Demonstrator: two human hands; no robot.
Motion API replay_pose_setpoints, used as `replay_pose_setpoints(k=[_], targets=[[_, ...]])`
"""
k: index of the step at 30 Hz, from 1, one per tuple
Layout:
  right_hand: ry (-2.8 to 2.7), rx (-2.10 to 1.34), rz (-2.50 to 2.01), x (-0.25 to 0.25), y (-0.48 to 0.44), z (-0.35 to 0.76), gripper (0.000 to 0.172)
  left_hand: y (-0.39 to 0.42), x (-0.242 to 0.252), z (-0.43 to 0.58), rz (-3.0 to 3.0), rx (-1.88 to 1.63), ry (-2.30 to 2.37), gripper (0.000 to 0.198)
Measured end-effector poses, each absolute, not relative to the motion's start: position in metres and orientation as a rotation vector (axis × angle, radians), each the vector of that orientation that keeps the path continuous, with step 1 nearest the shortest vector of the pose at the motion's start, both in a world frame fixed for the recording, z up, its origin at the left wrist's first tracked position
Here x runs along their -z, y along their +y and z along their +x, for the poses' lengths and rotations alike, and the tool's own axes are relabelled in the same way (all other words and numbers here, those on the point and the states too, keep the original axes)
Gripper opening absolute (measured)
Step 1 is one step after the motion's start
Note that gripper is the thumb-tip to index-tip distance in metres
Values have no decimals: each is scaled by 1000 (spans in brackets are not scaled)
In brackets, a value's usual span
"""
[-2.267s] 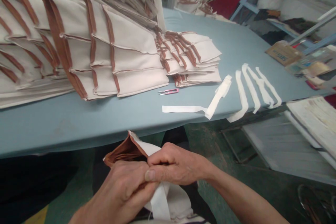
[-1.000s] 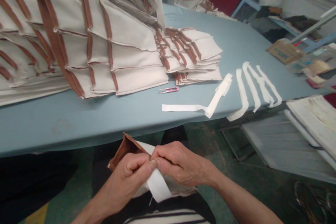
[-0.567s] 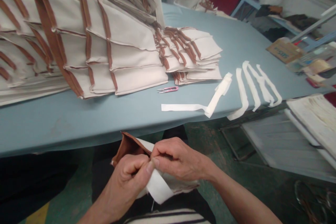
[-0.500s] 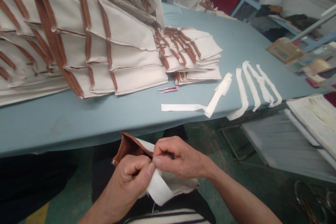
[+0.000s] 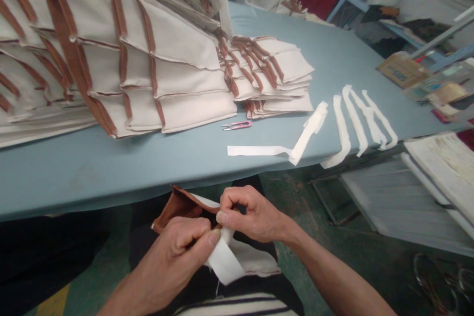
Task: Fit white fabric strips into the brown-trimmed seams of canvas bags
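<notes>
On my lap lies a cream fabric pouch (image 5: 255,258) with a brown lining (image 5: 172,210), its mouth facing up and away. My left hand (image 5: 187,247) pinches a white fabric strip (image 5: 226,260) against the pouch edge, and the strip's loose end hangs toward me. Close by, my right hand (image 5: 250,215) is closed in a pinch on the brown rim of the pouch. My fingers hide the spot where strip and rim meet. Pink thread snips (image 5: 237,125) rest on the blue table (image 5: 166,158) beyond my hands.
Stacks of cream pieces with brown edges (image 5: 192,81) cover the table's left side, with a smaller stack (image 5: 274,74) beside them. White strips (image 5: 307,133) lie near the front edge, and several more (image 5: 357,121) farther right. A cardboard box (image 5: 402,71) stands at the right.
My right hand has moved slightly up and away from the left, so a small gap shows between the fingertips. The pouch's brown mouth has opened a little wider.
</notes>
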State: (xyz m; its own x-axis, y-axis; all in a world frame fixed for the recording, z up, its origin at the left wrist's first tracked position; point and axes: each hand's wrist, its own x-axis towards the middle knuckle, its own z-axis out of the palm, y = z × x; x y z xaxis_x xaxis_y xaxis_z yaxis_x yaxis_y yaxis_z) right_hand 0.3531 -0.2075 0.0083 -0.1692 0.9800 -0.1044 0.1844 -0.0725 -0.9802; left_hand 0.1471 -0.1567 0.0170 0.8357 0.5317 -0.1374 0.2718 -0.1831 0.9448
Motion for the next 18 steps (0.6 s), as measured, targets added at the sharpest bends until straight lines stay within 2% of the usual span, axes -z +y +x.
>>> replay_pose_setpoints(k=[10,18], targets=[[-1211,-1611,-1343,16,-206,352,52,-158,-3,146,1665,-167,746,48],[-1170,-1637,-1432,49,-212,345,59,-169,33,147,1460,-98,794,56]])
